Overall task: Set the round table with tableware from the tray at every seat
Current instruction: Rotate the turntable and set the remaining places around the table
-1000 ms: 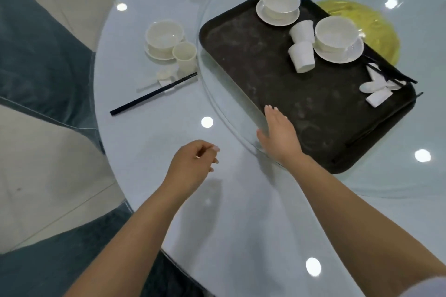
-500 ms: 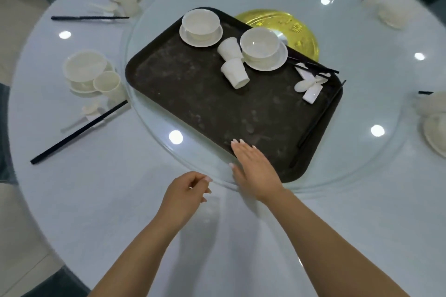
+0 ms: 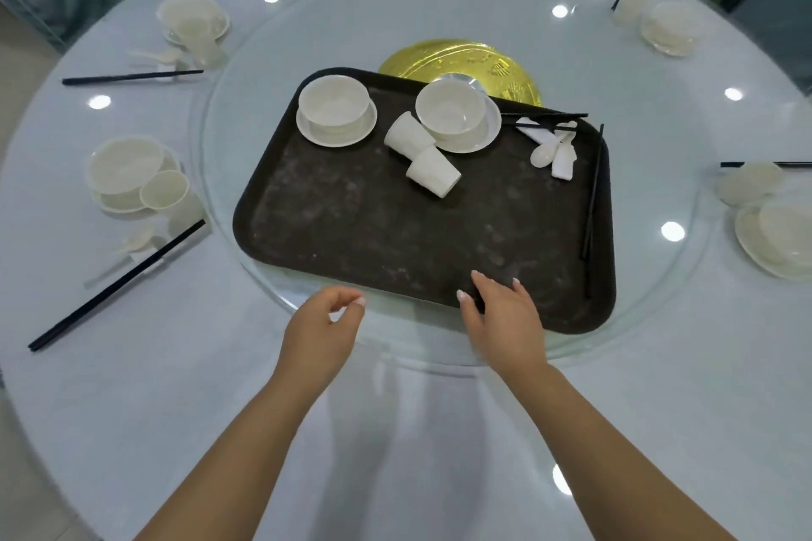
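Across the round table (image 3: 439, 430), the dark tray (image 3: 373, 233) is sitting on the glass turntable (image 3: 659, 299), carrying bowls and cups. I am resting my right hand (image 3: 501, 316), fingers flat, on its near edge; my left hand (image 3: 320, 329) is hovering loosely curled, holding nothing.

My tray (image 3: 395, 233) is dark brown and mottled; the bowls (image 3: 334, 105) cream, chopsticks (image 3: 591, 206) black, the counter (image 3: 132, 365) pale blue-white, centre disc (image 3: 461, 61) gold.
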{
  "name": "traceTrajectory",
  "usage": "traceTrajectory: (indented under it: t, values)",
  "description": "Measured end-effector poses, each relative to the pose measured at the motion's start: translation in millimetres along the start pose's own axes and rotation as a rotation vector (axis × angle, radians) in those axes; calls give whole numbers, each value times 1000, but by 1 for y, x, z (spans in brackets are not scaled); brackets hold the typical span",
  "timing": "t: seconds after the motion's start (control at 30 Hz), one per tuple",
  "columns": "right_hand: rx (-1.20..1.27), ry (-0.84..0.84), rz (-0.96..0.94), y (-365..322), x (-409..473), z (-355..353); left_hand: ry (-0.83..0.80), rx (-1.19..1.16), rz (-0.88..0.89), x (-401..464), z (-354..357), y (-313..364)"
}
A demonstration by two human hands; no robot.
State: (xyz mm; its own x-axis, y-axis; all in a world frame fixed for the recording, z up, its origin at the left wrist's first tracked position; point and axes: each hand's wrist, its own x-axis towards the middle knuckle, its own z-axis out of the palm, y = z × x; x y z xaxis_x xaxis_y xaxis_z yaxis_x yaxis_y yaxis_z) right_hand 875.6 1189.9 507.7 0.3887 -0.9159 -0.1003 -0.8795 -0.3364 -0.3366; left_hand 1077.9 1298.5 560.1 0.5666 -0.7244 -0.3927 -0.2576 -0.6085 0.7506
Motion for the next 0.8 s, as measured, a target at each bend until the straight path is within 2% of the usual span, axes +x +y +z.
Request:
traceTrajectory:
  t: [0.13, 0.37, 0.57, 0.7, 0.8]
  values:
    - [47, 0, 19, 9, 9, -8, 43, 124, 117, 10, 4, 5]
    - [115, -66, 26, 9, 18, -11, 48, 235, 184, 27, 8, 8]
    - [145, -72, 71, 6, 18, -1, -53, 453, 257, 27, 10, -6]
    - [70, 1, 109, 17, 13, 3, -89, 489, 403, 10, 21, -21]
    - [-8, 8, 129, 23, 14, 2, -114, 509, 430, -1, 35, -23]
